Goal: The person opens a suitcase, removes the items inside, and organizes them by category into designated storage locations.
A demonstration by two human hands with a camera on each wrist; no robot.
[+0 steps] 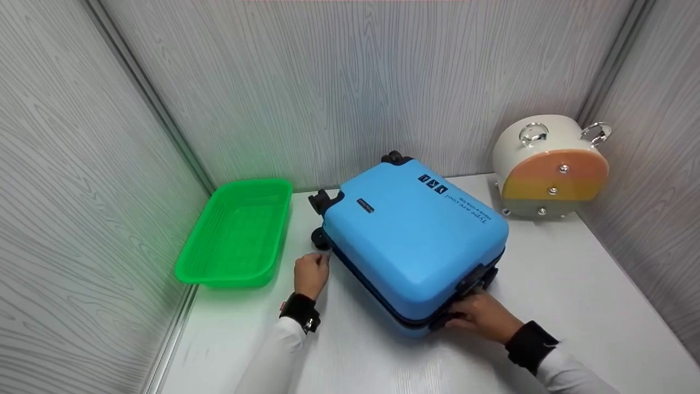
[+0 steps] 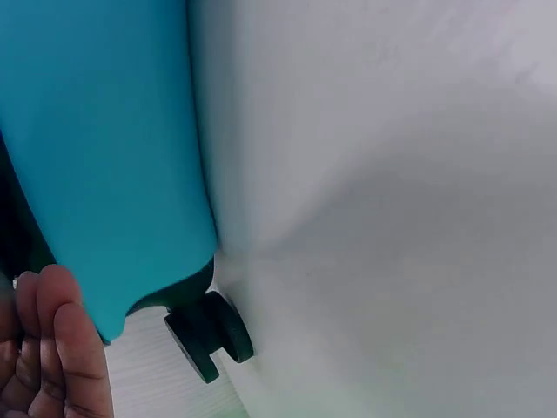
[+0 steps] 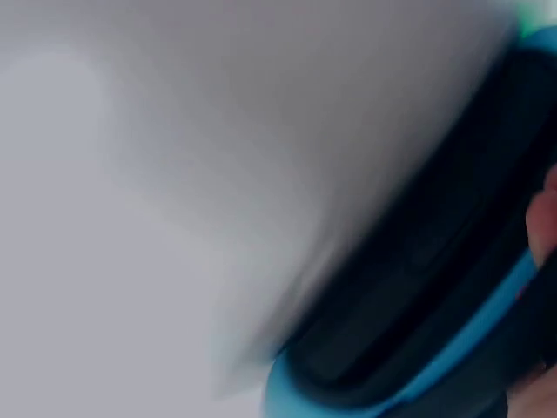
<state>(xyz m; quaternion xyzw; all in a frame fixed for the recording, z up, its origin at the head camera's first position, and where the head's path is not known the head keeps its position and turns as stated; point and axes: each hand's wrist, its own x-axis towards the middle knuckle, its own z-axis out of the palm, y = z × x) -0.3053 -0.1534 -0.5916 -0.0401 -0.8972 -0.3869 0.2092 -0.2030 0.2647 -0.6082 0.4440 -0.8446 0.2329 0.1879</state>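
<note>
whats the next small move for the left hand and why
Perhaps the left hand should draw its fingers along the dark seam toward the black handle: they lie by that seam near a wheel, the blue suitcase is closed, and the right hand grips the handle. Whether they hold anything is unclear.

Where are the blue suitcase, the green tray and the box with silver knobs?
Blue suitcase (image 1: 407, 241): head view, middle of its upper face.
Green plastic tray (image 1: 232, 280): head view, its near wall.
Silver-knobbed box (image 1: 538, 168): head view, orange band on its front.
</note>
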